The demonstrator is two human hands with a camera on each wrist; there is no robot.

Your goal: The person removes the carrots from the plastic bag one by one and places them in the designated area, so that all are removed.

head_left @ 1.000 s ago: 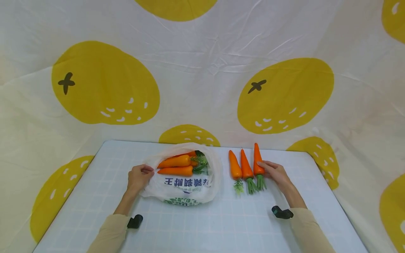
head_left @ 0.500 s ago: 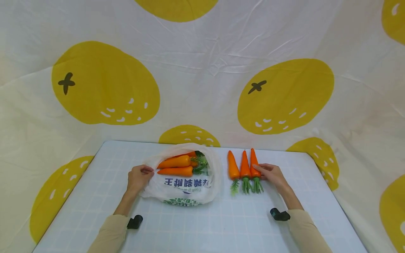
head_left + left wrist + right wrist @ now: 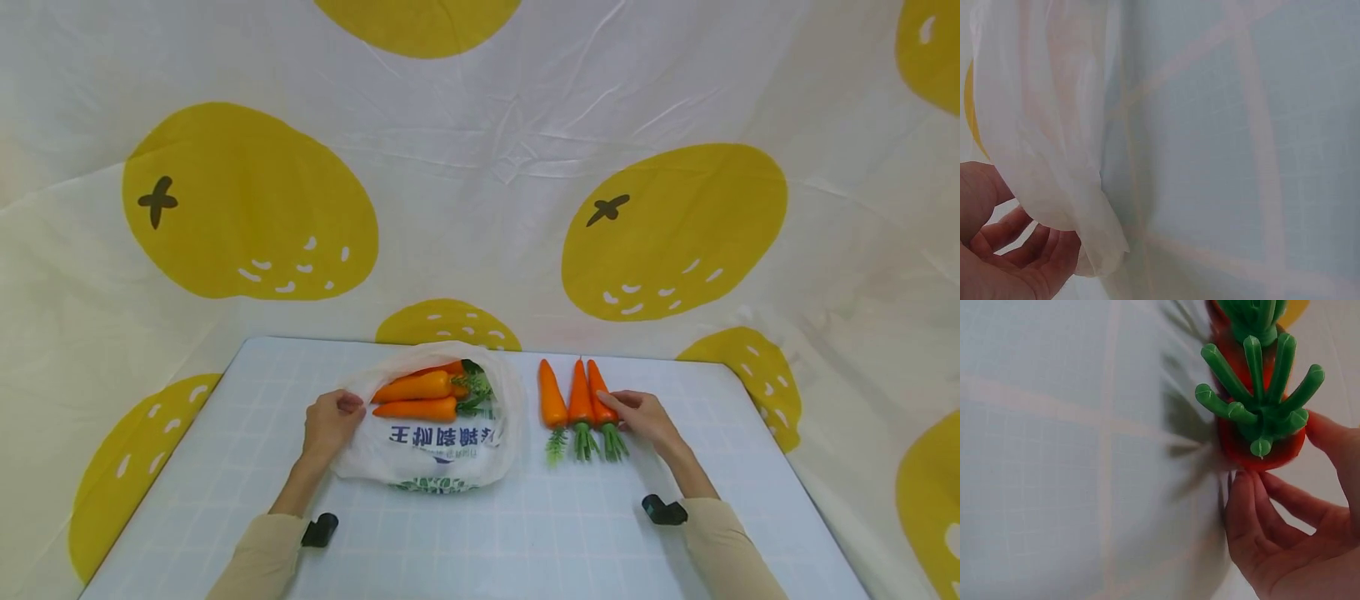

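Pale checked bench (image 3: 480, 550), yellow fruit-print sheet (image 3: 465, 208) behind. Right fingers (image 3: 1244, 515) pinch a smooth orange carrot (image 3: 597, 385), chunky green top; left fingers (image 3: 1063, 259) hold the white bag (image 3: 480, 467).

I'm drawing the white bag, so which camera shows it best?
The head view: it shows the white bag almost whole, with carrots inside. The left wrist view shows only part of it, close up, held by the left hand. The right wrist view shows none.

In the bag (image 3: 367, 454) toward the desk's (image 3: 480, 550) far edge, the rear carrot (image 3: 451, 366) stays partly hidden behind the front carrot (image 3: 416, 386); the small print (image 3: 456, 453) is unreadable. The desk's near edge is cut off.
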